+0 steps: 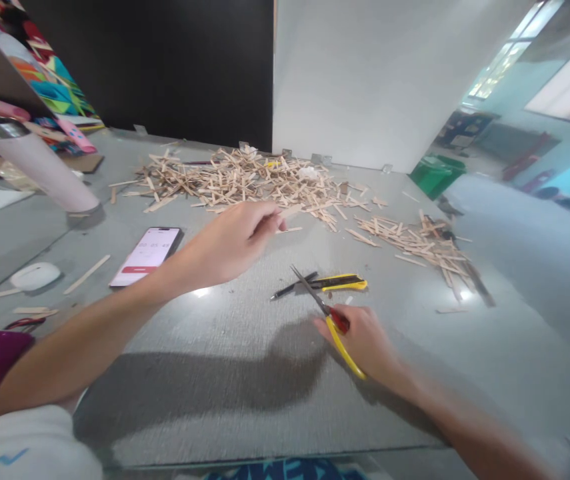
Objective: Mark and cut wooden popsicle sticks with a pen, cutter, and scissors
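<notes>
My left hand [235,241] reaches forward over the grey table [225,360] and pinches a thin wooden stick [291,212] at the near edge of a big heap of wooden sticks [245,179]. My right hand [365,340] is closed on the yellow handles of a pair of scissors [325,312], whose blades point up and left. Just beyond the blades lie a black pen [292,285] and a yellow utility knife [342,283].
A phone [145,256] with a lit screen lies left of my left hand. A smaller pile of sticks [422,241] sits at the right. A pink tube [39,163], a white round object [35,275] and loose sticks are at the left. A green bin [437,175] stands beyond the table.
</notes>
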Tool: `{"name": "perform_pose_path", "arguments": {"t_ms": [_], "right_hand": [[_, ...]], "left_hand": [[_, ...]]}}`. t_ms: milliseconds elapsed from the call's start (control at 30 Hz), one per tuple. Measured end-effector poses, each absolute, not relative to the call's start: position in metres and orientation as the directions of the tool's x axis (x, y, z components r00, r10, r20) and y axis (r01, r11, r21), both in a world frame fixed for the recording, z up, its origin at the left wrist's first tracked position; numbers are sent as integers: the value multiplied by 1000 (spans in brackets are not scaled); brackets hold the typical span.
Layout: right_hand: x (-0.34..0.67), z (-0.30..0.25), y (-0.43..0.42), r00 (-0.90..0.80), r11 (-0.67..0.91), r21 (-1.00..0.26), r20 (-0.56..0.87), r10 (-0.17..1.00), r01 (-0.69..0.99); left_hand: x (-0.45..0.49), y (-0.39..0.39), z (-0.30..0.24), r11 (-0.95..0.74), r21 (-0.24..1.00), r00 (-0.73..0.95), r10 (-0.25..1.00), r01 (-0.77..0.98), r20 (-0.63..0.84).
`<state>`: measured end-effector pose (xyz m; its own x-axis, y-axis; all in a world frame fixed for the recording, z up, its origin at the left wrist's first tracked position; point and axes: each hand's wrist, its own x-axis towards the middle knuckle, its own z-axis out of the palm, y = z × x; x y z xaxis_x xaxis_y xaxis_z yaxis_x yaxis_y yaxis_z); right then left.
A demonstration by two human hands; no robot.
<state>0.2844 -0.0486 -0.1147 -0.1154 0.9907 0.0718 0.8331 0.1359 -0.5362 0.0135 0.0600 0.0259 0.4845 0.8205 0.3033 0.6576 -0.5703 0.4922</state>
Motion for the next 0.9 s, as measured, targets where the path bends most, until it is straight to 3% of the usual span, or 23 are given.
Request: {"name": "perform_pose_path", "arguments": {"t_ms": [300, 633, 700, 800, 900], "right_hand": [[284, -115, -49, -106, 123, -540, 62, 992, 833], [284, -114, -48, -99, 144, -593, 108, 989, 792], [284, -112, -48, -49, 107, -687, 104, 993, 719], [282, -108, -49, 50, -65, -882, -47, 998, 467], [280, -107, -50, 115, -156, -962, -133, 984, 225]], "left_hand": [[16, 55, 30, -606, 494, 479, 795, 623, 371], [12, 59, 29, -590, 508, 502, 806, 628, 315], [14, 58, 27, -610, 515, 572, 779, 601, 256], [21, 55, 18, -648, 539, 699, 701, 538, 144], [31, 47, 5, -703, 566, 817, 571, 431, 86]]}}
